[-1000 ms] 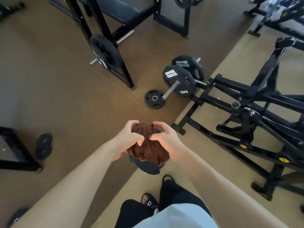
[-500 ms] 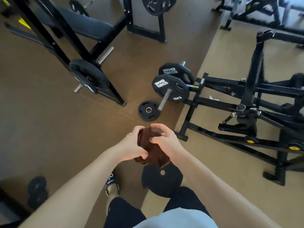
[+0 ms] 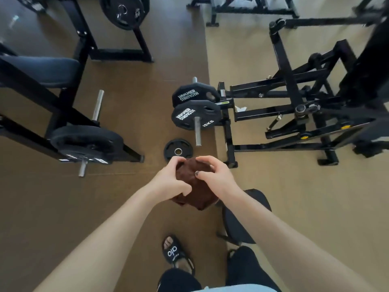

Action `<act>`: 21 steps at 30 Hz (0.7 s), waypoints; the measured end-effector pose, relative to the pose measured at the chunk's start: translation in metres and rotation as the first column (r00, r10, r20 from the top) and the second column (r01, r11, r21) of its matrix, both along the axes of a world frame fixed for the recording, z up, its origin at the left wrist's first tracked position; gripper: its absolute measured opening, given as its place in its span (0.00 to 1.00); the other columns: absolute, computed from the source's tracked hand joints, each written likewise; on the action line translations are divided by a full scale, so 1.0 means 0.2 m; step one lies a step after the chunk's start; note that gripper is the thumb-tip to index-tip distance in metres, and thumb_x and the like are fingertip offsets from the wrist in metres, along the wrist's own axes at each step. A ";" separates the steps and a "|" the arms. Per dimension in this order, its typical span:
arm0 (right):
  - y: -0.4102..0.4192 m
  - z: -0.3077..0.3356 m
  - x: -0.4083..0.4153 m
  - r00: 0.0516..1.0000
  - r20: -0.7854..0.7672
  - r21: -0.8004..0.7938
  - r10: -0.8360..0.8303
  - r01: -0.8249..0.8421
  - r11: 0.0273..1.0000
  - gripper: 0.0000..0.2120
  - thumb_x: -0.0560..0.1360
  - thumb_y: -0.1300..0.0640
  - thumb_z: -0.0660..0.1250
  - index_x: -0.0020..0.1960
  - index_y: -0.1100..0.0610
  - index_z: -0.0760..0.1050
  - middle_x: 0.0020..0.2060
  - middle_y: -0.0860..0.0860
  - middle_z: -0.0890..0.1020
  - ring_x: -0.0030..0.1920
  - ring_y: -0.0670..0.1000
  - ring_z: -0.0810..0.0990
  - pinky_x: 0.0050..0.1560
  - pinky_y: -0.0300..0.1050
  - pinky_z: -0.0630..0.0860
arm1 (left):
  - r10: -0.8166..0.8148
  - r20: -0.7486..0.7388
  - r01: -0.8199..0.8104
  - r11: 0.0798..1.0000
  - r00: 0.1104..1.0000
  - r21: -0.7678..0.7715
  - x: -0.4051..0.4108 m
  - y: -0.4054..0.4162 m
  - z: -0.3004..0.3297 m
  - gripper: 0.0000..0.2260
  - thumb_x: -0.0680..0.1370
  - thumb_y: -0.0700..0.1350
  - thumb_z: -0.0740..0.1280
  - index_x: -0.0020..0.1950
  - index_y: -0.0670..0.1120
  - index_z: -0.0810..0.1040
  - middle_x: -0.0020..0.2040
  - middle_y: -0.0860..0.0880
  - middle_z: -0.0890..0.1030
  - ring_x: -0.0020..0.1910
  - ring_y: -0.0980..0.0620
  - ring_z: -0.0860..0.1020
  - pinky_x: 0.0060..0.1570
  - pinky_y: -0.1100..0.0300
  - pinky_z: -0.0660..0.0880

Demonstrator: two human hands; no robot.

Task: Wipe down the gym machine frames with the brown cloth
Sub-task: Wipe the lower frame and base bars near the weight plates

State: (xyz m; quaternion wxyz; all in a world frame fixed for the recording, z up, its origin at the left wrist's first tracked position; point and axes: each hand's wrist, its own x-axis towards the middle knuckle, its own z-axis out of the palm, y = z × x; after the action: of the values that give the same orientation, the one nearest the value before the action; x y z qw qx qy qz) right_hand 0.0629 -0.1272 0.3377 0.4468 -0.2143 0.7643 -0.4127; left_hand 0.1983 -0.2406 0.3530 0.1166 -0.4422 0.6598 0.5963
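Fingers of both hands curled tight round the brown cloth, bunching it; best folded flat before reaching the black frame just ahead-right.

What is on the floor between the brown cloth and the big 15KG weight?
A small black weight plate lies flat on the floor between the brown cloth and the 15KG plate, seen in the head view.
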 end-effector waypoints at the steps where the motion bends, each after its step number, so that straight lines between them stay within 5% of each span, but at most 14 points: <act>1: -0.01 0.00 0.01 1.000 -0.003 0.004 -0.013 0.013 1.000 0.16 0.77 0.58 0.71 0.59 0.39 0.78 0.56 0.39 0.80 0.59 0.46 0.78 0.65 0.55 0.78 | -0.021 -0.004 0.021 1.000 1.000 -0.006 0.00 -0.03 0.01 0.34 0.60 0.43 0.71 0.62 0.65 0.67 0.58 0.51 0.77 0.51 0.46 0.82 0.43 0.50 0.85; 11: -0.06 -0.13 -0.04 0.950 0.130 0.010 -0.284 0.286 0.958 0.12 0.79 0.54 0.69 0.58 0.40 0.75 0.56 0.42 0.79 0.59 0.49 0.79 0.60 0.51 0.81 | -0.309 0.059 0.312 0.949 0.949 -0.049 -0.25 -0.23 -0.04 0.37 0.58 0.43 0.69 0.64 0.66 0.66 0.57 0.52 0.75 0.49 0.48 0.81 0.42 0.51 0.84; 21: -0.71 -0.24 -0.45 0.914 0.079 -0.057 -0.399 0.403 0.913 0.15 0.77 0.56 0.71 0.62 0.45 0.76 0.56 0.41 0.80 0.59 0.46 0.79 0.64 0.54 0.79 | -0.243 0.054 0.246 0.969 0.968 -0.041 -0.75 -0.89 -0.07 0.35 0.57 0.43 0.68 0.59 0.71 0.71 0.58 0.60 0.79 0.52 0.55 0.80 0.46 0.57 0.82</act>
State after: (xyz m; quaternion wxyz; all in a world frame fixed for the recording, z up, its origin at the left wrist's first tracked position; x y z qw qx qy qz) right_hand -0.0264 -0.2683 0.2888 0.3696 -0.0554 0.7614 -0.5298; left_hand 0.0490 -0.4193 0.3395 0.1947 -0.3744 0.7201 0.5508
